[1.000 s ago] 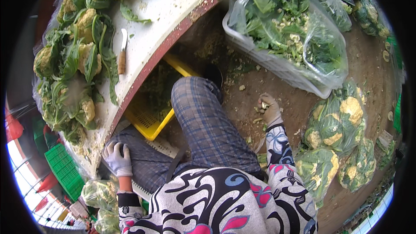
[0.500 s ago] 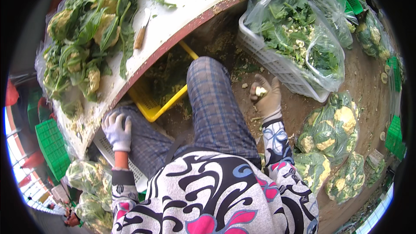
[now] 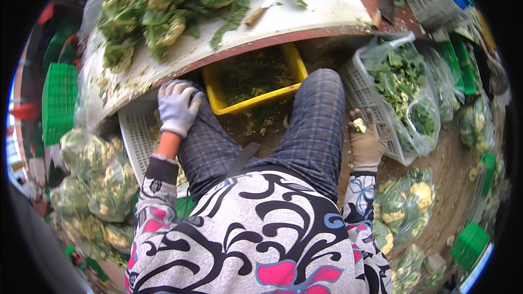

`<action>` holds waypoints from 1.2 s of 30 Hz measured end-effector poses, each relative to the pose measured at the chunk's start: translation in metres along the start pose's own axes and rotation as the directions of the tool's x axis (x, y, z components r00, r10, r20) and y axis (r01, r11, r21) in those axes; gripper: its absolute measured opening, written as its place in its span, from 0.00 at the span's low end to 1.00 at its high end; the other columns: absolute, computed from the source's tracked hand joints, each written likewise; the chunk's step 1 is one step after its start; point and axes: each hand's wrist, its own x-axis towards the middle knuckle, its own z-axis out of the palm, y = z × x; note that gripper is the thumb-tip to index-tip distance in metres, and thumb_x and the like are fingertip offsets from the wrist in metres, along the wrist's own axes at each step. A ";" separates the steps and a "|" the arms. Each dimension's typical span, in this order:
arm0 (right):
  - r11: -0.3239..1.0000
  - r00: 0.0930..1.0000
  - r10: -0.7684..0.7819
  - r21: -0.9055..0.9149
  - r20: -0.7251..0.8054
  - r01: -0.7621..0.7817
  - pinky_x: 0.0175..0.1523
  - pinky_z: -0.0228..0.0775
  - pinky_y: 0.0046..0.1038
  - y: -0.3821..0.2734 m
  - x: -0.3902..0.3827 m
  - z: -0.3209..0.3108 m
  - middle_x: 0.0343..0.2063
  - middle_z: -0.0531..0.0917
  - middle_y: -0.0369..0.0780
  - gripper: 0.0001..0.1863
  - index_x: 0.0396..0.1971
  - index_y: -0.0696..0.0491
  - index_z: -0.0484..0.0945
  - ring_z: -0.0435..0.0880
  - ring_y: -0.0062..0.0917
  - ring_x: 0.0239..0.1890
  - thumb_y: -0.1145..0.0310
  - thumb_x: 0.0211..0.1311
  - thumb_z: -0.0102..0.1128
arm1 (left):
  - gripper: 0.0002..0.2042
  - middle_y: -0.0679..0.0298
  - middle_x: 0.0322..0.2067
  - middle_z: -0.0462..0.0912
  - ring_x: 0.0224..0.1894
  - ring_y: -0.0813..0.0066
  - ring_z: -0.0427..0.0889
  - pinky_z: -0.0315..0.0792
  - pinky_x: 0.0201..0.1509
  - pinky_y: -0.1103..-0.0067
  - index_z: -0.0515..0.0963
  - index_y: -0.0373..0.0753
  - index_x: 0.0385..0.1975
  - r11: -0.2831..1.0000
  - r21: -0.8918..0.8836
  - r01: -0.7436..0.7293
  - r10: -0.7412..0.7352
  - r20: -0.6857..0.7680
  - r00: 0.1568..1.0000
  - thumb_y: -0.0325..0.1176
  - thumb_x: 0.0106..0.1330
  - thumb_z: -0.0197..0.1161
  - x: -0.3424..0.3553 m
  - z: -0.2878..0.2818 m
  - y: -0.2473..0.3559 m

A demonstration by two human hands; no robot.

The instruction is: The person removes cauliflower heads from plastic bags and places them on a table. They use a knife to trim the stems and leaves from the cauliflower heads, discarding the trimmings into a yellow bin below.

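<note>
My left hand (image 3: pixel 180 108), in a pale glove, lies on my left knee with its fingers loosely apart and nothing in it. Beside my right thigh, my right hand (image 3: pixel 369 144) in a tan glove is turned palm up. It holds a small piece of cauliflower (image 3: pixel 359 126) at its fingers. Close by stands a white crate (image 3: pixel 376 98) lined with a clear bag and full of green leaves and trimmings (image 3: pixel 400 73). Leafy cauliflowers (image 3: pixel 163 8) are heaped on the white tabletop (image 3: pixel 305 19), near a wooden-handled knife (image 3: pixel 260 11).
A yellow crate (image 3: pixel 261 98) with trimmings sits under the table between my knees. Bagged cauliflowers lie at the left (image 3: pixel 103 179) and right (image 3: pixel 406 198). A second blade (image 3: pixel 385 8) lies near the table's right end. Green crates (image 3: pixel 60 103) stand at both sides.
The view has turned, so the table and crates appear shifted to the right. My right hand has uncurled somewhat, still with the cauliflower piece. My left hand stays on my knee.
</note>
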 end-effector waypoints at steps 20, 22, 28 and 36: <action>0.958 0.982 -0.185 -0.230 -0.037 0.171 0.65 0.71 0.42 0.013 -0.033 0.040 0.57 0.74 0.58 0.25 0.58 0.66 0.69 0.75 0.47 0.60 0.87 0.58 0.46 | 0.09 0.64 0.42 0.83 0.55 0.62 0.75 0.58 0.69 0.62 0.82 0.44 0.31 0.993 -0.107 0.038 -0.048 -0.091 0.995 0.41 0.56 0.67 -0.025 0.005 -0.016; 0.943 0.972 -0.207 -0.286 -0.111 0.168 0.60 0.77 0.37 0.012 -0.037 0.034 0.54 0.76 0.57 0.20 0.57 0.64 0.70 0.78 0.45 0.57 0.83 0.65 0.47 | 0.08 0.65 0.39 0.83 0.53 0.63 0.76 0.58 0.68 0.63 0.82 0.44 0.28 0.993 -0.118 0.018 -0.035 -0.143 0.989 0.40 0.55 0.67 -0.019 0.007 -0.012; 0.909 0.856 -0.079 -0.390 -0.510 -0.148 0.30 0.76 0.23 0.007 -0.020 0.022 0.35 0.83 0.47 0.14 0.50 0.55 0.76 0.82 0.28 0.28 0.65 0.70 0.57 | 0.08 0.67 0.40 0.82 0.54 0.63 0.76 0.58 0.69 0.61 0.82 0.45 0.30 0.994 -0.110 0.019 -0.031 -0.112 0.993 0.39 0.54 0.68 -0.021 0.018 -0.012; 0.772 0.695 -0.424 -0.633 -0.582 -0.059 0.15 0.47 0.19 -0.038 0.009 0.069 0.15 0.74 0.33 0.19 0.42 0.51 0.79 0.62 0.15 0.11 0.50 0.73 0.51 | 0.08 0.66 0.40 0.82 0.54 0.62 0.75 0.58 0.69 0.61 0.82 0.45 0.30 0.999 -0.037 0.015 -0.016 -0.036 0.999 0.38 0.53 0.68 -0.003 0.010 -0.002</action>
